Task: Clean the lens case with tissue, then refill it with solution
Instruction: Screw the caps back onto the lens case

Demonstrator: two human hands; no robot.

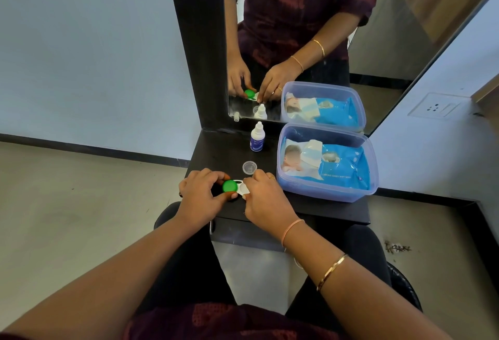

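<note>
Currently your left hand pinches the round green screw cap of the small white plastic lens case, and your right hand grips its other end, at the black tabletop near edge. It is likely light, rigid and slippery, so hold it by the rims.

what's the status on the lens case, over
Left hand grips the green cap, right hand holds the white end of the lens case. Case at the table's near edge. Bottle, clear lid and wipes tub behind it, nothing blocking.
</note>
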